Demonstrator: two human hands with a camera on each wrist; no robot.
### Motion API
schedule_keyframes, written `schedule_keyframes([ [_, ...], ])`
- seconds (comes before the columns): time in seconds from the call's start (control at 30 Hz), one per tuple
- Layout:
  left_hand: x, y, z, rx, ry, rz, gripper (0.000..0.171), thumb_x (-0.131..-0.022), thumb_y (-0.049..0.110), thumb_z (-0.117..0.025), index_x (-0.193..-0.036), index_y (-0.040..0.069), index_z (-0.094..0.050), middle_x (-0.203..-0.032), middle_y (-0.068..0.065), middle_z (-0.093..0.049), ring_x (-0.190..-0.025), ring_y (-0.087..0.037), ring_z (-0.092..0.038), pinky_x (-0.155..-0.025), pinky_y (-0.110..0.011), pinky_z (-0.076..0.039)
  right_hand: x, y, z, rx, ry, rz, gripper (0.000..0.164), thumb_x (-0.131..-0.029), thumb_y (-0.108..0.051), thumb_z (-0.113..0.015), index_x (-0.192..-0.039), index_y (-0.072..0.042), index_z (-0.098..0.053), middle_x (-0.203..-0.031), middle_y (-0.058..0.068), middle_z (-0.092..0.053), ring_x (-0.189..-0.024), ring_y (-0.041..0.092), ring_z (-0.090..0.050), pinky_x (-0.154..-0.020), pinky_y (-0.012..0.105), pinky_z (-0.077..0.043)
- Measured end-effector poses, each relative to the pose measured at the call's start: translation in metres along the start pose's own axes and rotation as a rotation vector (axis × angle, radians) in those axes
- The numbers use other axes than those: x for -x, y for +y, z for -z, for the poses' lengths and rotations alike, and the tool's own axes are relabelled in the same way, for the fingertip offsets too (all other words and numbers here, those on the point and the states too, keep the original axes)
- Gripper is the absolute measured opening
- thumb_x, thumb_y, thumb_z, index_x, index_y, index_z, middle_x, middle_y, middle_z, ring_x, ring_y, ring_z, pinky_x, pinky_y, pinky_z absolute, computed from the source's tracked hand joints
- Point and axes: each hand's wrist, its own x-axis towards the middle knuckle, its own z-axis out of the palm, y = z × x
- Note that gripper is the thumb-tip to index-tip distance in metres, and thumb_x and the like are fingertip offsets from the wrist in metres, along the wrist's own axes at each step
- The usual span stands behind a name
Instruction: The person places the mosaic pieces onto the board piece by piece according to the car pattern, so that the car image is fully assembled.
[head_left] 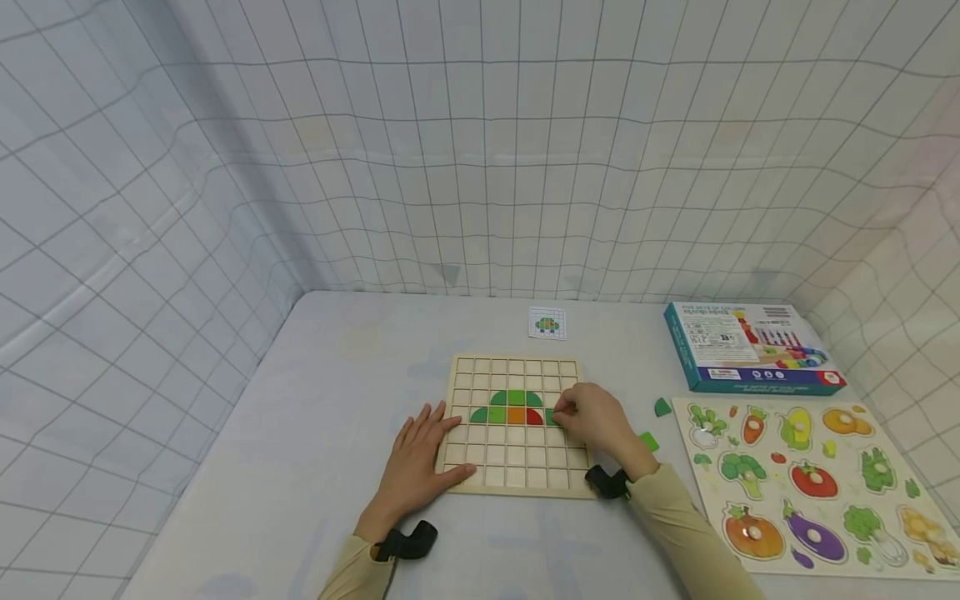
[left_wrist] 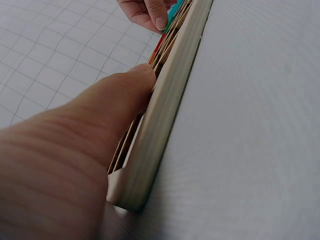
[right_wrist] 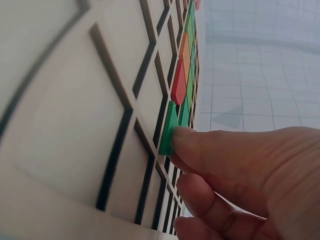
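A wooden grid board (head_left: 516,456) lies on the white table, with green, orange and red tiles set in two of its rows. My right hand (head_left: 597,419) pinches a dark green tile (right_wrist: 169,129) between thumb and finger at the right end of the lower coloured row, beside the red tile (right_wrist: 178,84). The orange tile (head_left: 516,415) sits left of the red one. My left hand (head_left: 417,460) rests with spread fingers on the board's left edge; its thumb (left_wrist: 125,89) lies over the near rim.
A small pattern card (head_left: 547,323) lies behind the board. Right of my right hand are a loose dark green tile (head_left: 662,407) and a light green tile (head_left: 649,442). Further right are a vegetable puzzle board (head_left: 780,467) and a blue boxed set (head_left: 750,346).
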Motion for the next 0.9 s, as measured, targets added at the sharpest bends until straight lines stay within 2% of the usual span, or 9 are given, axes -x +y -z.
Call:
schedule_keyframes([
  [0.23,0.000,-0.001,0.000,-0.004,0.002,-0.001,0.077,-0.080,0.060,-0.065,-0.139,0.013,-0.048,-0.152,-0.012,-0.029,-0.141,-0.029,-0.016,-0.113,-0.047,-0.008,0.001,-0.002,0.002,-0.001,-0.017,-0.019,0.009,-0.081,-0.016,-0.076,-0.074,-0.014,-0.070,-0.072,-0.006,-0.055,-0.067,0.012,-0.047,-0.060,0.029,-0.042],
  [0.37,0.000,-0.002,-0.001,-0.002,-0.002,0.003,0.077,-0.080,0.060,-0.065,-0.139,0.013,-0.048,-0.152,-0.012,-0.029,-0.142,-0.029,-0.015,-0.113,-0.046,-0.008,0.003,0.000,0.004,-0.014,-0.048,-0.017,0.002,-0.083,-0.012,-0.073,-0.081,-0.011,-0.074,-0.075,-0.006,-0.057,-0.068,0.013,-0.047,-0.062,0.029,-0.042],
  [0.5,0.001,-0.002,-0.003,0.000,-0.006,0.005,0.077,-0.080,0.060,-0.065,-0.139,0.014,-0.047,-0.152,-0.011,-0.028,-0.142,-0.029,-0.015,-0.113,-0.046,-0.007,0.008,0.008,0.009,-0.054,-0.081,0.000,0.009,-0.085,-0.010,-0.069,-0.091,-0.011,-0.075,-0.077,-0.007,-0.057,-0.069,0.013,-0.046,-0.061,0.030,-0.042],
  [0.57,0.000,-0.002,-0.003,-0.001,-0.006,0.002,0.077,-0.080,0.060,-0.065,-0.139,0.014,-0.047,-0.152,-0.011,-0.028,-0.142,-0.029,-0.015,-0.113,-0.046,-0.007,0.012,0.013,0.012,-0.066,-0.062,0.023,0.011,-0.086,-0.010,-0.069,-0.095,-0.010,-0.075,-0.076,-0.007,-0.056,-0.068,0.013,-0.046,-0.060,0.030,-0.041],
  [0.73,0.000,-0.002,-0.002,-0.005,-0.003,-0.005,0.077,-0.080,0.060,-0.065,-0.139,0.013,-0.047,-0.152,-0.012,-0.028,-0.142,-0.029,-0.015,-0.113,-0.046,-0.008,0.024,0.031,0.024,-0.050,0.068,0.077,0.011,-0.087,-0.013,-0.070,-0.097,-0.010,-0.074,-0.077,-0.007,-0.057,-0.069,0.012,-0.048,-0.059,0.030,-0.041],
  [0.9,0.000,-0.002,-0.001,-0.001,-0.001,-0.004,0.077,-0.080,0.059,-0.065,-0.140,0.014,-0.047,-0.152,-0.011,-0.028,-0.142,-0.029,-0.015,-0.113,-0.046,-0.008,0.033,0.046,0.039,-0.038,0.134,0.044,0.012,-0.088,-0.013,-0.069,-0.097,-0.008,-0.074,-0.081,-0.004,-0.060,-0.071,0.014,-0.050,-0.058,0.030,-0.043],
])
